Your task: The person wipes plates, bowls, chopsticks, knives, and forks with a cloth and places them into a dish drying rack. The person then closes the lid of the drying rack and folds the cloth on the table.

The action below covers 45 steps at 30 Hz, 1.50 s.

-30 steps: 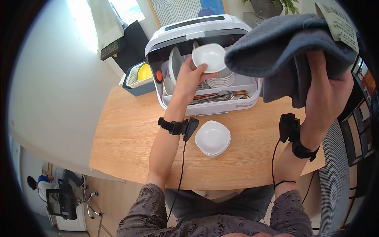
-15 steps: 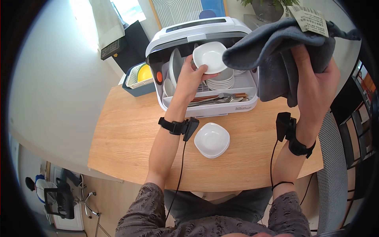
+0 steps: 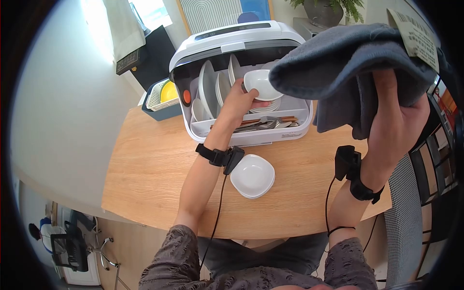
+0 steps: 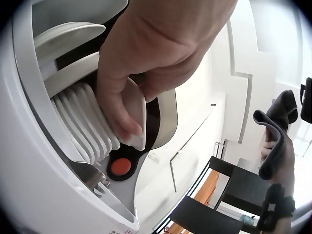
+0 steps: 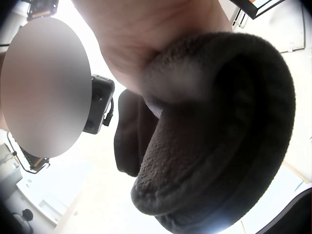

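My left hand (image 3: 238,104) grips a small white square bowl (image 3: 261,83) by its near left edge, thumb on the inner side. It holds the bowl inside a white dish cabinet (image 3: 227,140), over a stack of small white dishes (image 3: 265,107). In the left wrist view the bowl (image 4: 135,109) is right beside this stack (image 4: 80,122). My right hand (image 3: 394,116) holds a bunched blue-grey cloth (image 3: 338,63) with a white label (image 3: 414,36), raised right of the cabinet. Below the cabinet, more white square bowls (image 3: 252,175) are stacked on the wooden table.
White plates (image 3: 207,89) stand upright in the cabinet's left side. Forks and chopsticks (image 3: 270,123) lie in its front tray. A blue basket (image 3: 164,113) with a yellow bowl (image 3: 169,92) is at the left. A potted plant (image 3: 324,12) stands behind.
My left hand has carried the bowl a little lower and to the right, closer over the dish stack. The cloth in my right hand swung back, then forward again.
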Tool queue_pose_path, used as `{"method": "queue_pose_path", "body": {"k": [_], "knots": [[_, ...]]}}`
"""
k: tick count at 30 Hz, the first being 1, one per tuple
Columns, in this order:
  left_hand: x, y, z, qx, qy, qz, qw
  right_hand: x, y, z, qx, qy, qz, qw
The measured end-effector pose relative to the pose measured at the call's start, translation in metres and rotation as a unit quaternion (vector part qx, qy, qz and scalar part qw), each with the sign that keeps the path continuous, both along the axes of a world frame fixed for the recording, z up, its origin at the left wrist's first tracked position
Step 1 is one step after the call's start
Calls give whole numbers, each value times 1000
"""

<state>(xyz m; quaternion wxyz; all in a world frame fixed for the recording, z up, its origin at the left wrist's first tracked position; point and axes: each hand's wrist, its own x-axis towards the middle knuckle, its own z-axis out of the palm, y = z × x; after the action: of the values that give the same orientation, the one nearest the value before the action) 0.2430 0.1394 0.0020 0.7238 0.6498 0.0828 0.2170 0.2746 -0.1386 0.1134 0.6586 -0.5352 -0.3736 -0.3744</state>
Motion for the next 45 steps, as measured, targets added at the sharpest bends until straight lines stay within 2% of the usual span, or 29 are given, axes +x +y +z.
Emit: {"method": "queue_pose_path", "body": {"k": [4,8,12,17,21,22,24,28,30,33,35,37,39,40,41,42,43,45], "knots": [[-2,-5,-1,-9,11,19,1000,7,-4,-4,9,-19,16,1000],[-6,-5,3,-16,27,-12,999,5,-8,-4,6,-31,-14,999],[-3,0,-3,-30,24,-34,999,1,-7,-5,18,-21,10,1000],[-8,-2,4,-29,36,-40,998,5,-9,-10,27,-1,-36,999],[-7,1,-1,-29,35,-60,997,10,-13,-11,11,-3,-23,1000],[-7,0,-2,-30,34,-59,997,9,-12,-11,16,-5,-20,1000],[-9,-3,-4,67,20,-1,998,10,-12,-13,21,-8,-16,1000],[-12,-15,4,30,-8,43,999,13,-14,-15,0,-21,-23,1000],[-6,-9,1,40,45,30,998,13,-13,-15,0,-25,-17,1000],[-5,-11,2,72,52,48,995,5,-6,-11,18,-26,-31,999],[-6,-12,1,83,54,50,994,-15,12,4,20,-110,154,982],[-7,-11,-4,94,57,50,993,-12,14,4,18,-127,150,980],[-9,-3,-14,249,-5,30,968,-10,15,3,17,-145,144,979],[-11,-5,-10,249,-6,30,968,-9,15,1,23,-140,121,982],[-14,-6,-5,309,18,48,950,-9,15,0,29,-135,98,985],[-16,-7,-2,367,42,66,927,-9,14,0,29,-135,99,985],[-18,-6,-2,367,43,67,927,-9,13,-1,25,-132,99,986],[-20,-3,-3,447,25,82,890,-11,12,0,20,-130,99,986]]}}
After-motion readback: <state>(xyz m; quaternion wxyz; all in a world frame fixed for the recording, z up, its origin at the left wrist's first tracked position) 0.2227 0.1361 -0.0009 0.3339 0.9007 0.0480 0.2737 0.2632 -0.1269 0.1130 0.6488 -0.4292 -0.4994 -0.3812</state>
